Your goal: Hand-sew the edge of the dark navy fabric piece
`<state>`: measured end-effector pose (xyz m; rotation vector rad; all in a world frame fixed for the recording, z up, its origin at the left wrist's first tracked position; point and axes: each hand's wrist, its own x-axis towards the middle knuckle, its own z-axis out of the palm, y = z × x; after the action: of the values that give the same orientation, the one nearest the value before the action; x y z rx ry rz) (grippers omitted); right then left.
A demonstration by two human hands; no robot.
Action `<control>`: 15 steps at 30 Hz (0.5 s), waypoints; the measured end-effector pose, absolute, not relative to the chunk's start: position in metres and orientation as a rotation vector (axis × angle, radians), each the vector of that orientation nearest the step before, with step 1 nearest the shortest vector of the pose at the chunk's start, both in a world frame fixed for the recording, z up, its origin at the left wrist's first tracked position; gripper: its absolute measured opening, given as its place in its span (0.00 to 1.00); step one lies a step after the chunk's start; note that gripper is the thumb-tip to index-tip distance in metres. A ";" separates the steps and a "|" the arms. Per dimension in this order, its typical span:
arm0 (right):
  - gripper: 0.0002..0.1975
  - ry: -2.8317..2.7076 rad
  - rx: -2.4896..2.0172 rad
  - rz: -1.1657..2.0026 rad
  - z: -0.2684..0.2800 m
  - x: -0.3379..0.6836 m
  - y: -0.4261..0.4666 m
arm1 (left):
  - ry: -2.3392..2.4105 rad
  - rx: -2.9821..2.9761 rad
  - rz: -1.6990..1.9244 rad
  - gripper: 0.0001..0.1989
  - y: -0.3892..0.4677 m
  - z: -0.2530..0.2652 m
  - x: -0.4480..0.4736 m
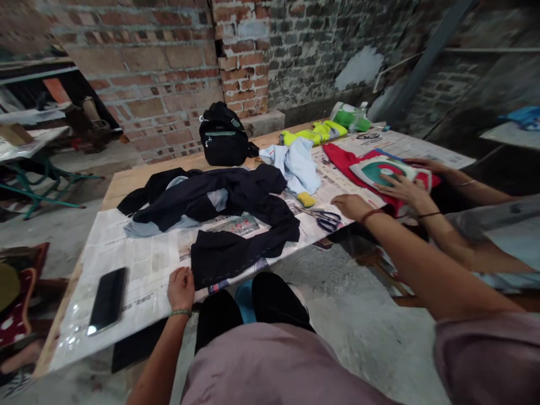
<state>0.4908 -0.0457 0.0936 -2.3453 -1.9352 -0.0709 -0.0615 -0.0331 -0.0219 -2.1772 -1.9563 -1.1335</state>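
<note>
While the left hand [180, 288] pinches the dark garment [236, 216] at lower centre, it looks soft and light. The right hand [352, 206] lies open beside the scissors [323, 217].

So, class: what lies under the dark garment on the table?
Under the dark garment lie pale cloth and newspaper; whatever lies beneath its middle is covered.
</note>
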 end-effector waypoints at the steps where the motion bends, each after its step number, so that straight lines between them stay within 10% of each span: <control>1: 0.12 -1.950 -2.389 -0.030 0.081 0.485 -0.033 | -1.992 -2.154 -1.123 0.12 -0.031 -0.026 -0.062; 15: 0.17 -2.056 -2.647 0.031 0.052 0.485 0.053 | -2.040 -2.190 -1.088 0.10 -0.034 -0.029 -0.062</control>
<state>0.4852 0.0531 0.0524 -2.6470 -2.0564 0.0309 -0.0622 -0.0339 -0.0295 -2.1905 -2.0397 -1.0885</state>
